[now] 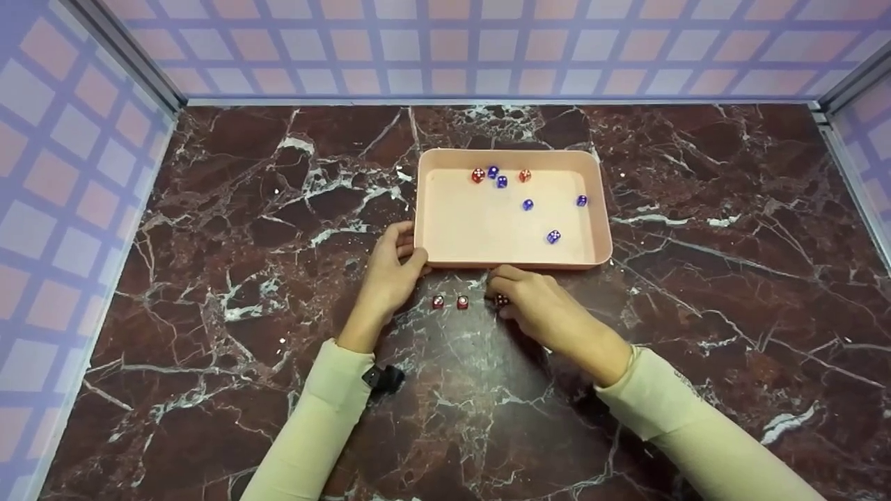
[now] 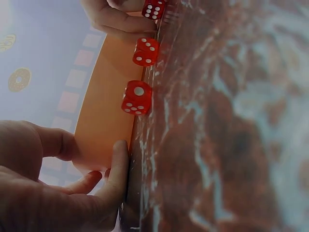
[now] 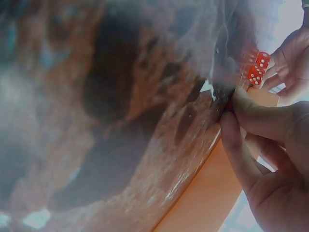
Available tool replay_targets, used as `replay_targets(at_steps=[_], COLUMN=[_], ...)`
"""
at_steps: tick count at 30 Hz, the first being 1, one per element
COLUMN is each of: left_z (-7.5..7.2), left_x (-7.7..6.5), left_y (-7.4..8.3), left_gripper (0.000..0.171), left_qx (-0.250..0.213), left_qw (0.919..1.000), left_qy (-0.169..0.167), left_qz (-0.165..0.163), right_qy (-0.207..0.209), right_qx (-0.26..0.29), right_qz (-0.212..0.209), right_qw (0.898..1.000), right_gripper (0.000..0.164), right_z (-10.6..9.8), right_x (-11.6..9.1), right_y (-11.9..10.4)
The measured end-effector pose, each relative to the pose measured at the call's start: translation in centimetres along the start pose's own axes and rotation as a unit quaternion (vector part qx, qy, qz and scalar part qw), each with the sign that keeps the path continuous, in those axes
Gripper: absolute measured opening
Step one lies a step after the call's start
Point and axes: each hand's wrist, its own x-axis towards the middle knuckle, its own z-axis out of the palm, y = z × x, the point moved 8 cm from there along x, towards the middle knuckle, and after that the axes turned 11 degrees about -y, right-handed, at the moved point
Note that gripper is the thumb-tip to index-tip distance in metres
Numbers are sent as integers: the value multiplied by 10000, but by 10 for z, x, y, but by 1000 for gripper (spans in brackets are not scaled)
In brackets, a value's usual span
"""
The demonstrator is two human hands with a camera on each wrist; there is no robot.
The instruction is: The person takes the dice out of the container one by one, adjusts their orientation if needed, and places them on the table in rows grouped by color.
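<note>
My left hand (image 1: 393,271) grips the near left corner of a shallow peach tray (image 1: 515,265), its thumb at the front wall and its fingers along the left side. A red die (image 1: 502,300) is pinched between the thumb and finger of my right hand (image 1: 539,306), low over the table in front of the tray. Mostly covered by the fingertips in the right wrist view, this die shows its white pips in the left wrist view. Left of it, two more red dice (image 1: 438,302) (image 1: 462,302) sit on the table in a row, slightly apart.
Inside the tray lie several blue dice (image 1: 553,236), mostly toward its back and right, and two red dice (image 1: 478,175) (image 1: 525,175) near the back wall. The dark marbled table (image 1: 243,390) is bounded by checked panels (image 1: 390,49) at the back and sides.
</note>
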Motion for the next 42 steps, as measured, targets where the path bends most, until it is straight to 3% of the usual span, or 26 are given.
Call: replay_targets(at_steps=[11,24,29,35,38,42], left_z=[-1,-3,-3,-3,-4,-3], left_x=[1,0,1,0,0,1], left_y=[-1,-4,-2,-3,-3,-3], left_gripper=[52,51,52,52,52,53], left_qx=[-77,-310,-282,-253,-247,-288], left_qw=[9999,9995,9995,9996,9996,9995], left_qy=[-62,-40,-63,-89,-81,-90], left_qz=[-89,-106,-96,-92,-71,-75], right_qy=[-164,22,-142,-182,17,340], right_qx=[386,394,124,-795,-1152,-1218], right_qz=[156,181,389,869,836,548], right_qw=[9990,9991,9991,9929,9898,9905], right_gripper=[43,47,55,64,63,52], right_z=[1,-1,-6,-12,-19,-33], right_x=[-2,-13,-23,-38,-41,-41], right_y=[7,14,16,16,12,7])
